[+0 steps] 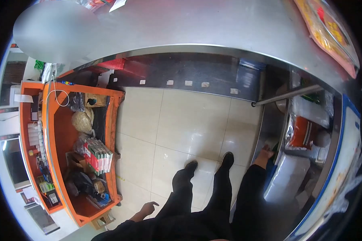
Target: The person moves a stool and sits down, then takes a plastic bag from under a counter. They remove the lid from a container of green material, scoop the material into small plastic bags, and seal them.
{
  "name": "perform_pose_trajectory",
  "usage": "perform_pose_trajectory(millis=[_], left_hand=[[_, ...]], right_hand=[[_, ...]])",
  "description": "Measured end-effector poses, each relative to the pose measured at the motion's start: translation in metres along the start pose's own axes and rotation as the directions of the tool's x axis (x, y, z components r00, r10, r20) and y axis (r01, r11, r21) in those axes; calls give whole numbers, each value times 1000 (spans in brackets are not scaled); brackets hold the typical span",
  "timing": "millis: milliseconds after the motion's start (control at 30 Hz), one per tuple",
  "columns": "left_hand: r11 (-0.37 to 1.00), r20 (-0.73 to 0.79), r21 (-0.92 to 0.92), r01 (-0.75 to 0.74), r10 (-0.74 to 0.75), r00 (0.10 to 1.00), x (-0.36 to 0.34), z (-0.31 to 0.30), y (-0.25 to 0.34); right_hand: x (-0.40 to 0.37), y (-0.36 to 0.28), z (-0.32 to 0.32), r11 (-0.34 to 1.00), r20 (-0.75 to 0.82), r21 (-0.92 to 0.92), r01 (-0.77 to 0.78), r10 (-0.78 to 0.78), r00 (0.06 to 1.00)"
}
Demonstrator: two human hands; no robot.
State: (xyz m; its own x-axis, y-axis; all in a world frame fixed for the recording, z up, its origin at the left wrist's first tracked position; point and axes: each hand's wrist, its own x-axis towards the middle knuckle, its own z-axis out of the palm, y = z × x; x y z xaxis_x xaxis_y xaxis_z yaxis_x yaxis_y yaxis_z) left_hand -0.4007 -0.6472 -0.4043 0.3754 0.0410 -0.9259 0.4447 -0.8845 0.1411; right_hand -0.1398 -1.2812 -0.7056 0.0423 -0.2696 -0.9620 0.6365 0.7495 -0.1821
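White plastic bundle (288, 176), one only, lies on the low shelf under the steel counter (197, 28) at the right of the frame. Its long axis runs from upper right to lower left, and the lower end points toward the bottom edge. Your right hand (265, 154) sits at the shelf's near edge, just beside the bundle's upper left corner. Its fingers go out of sight into the shelf, so you cannot tell whether it grips anything. A single small green object (275, 147) shows at its fingertips, too small to identify. Your left hand (147, 209) hangs at lower centre-left, open with fingers loosely bent, holding nothing. One orange-red packet (303, 132) stands above the bundle, further up the frame. One metal rail (287, 95) slants across the shelf opening. Five white tags (188, 83) line the dark counter base across the upper middle. Your two black shoes (228, 157) stand on the tiled floor (181, 120), toes pointing up the frame. One orange counter (113, 120) fills the left, with one stack of boxes (98, 156) inside it.
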Motion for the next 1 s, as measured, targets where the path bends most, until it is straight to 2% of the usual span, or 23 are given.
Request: perform_pose_trajectory(millis=[133, 200, 300, 400, 433, 467, 500, 533, 567, 600, 633, 667, 700, 733, 767, 800, 867, 967, 1000], left_hand=[[998, -51, -31, 49, -50, 997, 3, -1, 18], [984, -101, -150, 95, -111, 989, 2, -12, 35], [950, -87, -277, 143, -173, 981, -5, -29, 64], [957, -111, -275, 91, -126, 986, -18, -29, 78], [958, -76, -260, 118, -142, 987, -22, -28, 80], [959, -134, -278, 50, -90, 987, -25, -23, 77], [956, -195, -292, -19, -40, 980, -28, -17, 74], [950, -255, -301, -86, 7, 967, -34, -12, 72], [933, -226, -356, -54, -30, 974, -40, -13, 76], [928, -223, -370, -47, -40, 974, -44, -16, 80], [923, -216, -383, -41, -47, 975, -46, -18, 82], [919, -201, -394, -33, -51, 978, -49, -20, 82], [935, -291, -341, -96, -8, 957, -43, -16, 72], [945, -353, -286, -156, 47, 934, -41, -8, 61], [880, -307, -438, -184, 46, 950, -45, -9, 57], [791, -276, -575, -209, 53, 960, -40, -20, 56], [791, -270, -588, -173, 9, 963, -38, -38, 58], [703, -392, -636, -319, 62, 918, -20, -49, 16], [619, -432, -696, -365, 44, 901, -14, -56, 0]], right_hand=[[25, -21, -2, 986, -8, -29, 163, -163, 987], [28, -21, -5, 975, -4, -56, 216, -216, 976], [32, -20, -15, 945, 42, -100, 313, -310, 950], [37, -8, -34, 901, 130, -161, 403, -385, 914], [38, 1, -46, 891, 167, -185, 415, -388, 906], [39, 13, -61, 879, 201, -213, 426, -387, 900], [3, 35, -66, 951, 84, -55, 304, -299, 950], [-12, 46, -82, 961, 105, -152, 229, -215, 971], [-15, 53, -105, 956, 118, -249, 154, -128, 985], [-10, 54, -133, 941, 342, -336, -43, 165, 925], [-32, 61, -148, 866, 506, -459, -200, 440, 742], [-45, 82, -155, 881, 293, -459, -114, 271, 917], [-74, 104, -156, 879, 50, -476, -16, 45, 998], [-59, 98, -191, 847, 356, -527, -74, 298, 886], [-116, 123, -178, 719, 200, -689, 90, 69, 977], [-112, 127, -193, 647, 248, -760, 59, 204, 947], [-158, 172, -196, 469, 278, -860, 202, 98, 956], [-257, 222, -225, 188, 400, -916, 354, 357, 844], [-289, 236, -234, 85, 386, -918, 388, 419, 822]])
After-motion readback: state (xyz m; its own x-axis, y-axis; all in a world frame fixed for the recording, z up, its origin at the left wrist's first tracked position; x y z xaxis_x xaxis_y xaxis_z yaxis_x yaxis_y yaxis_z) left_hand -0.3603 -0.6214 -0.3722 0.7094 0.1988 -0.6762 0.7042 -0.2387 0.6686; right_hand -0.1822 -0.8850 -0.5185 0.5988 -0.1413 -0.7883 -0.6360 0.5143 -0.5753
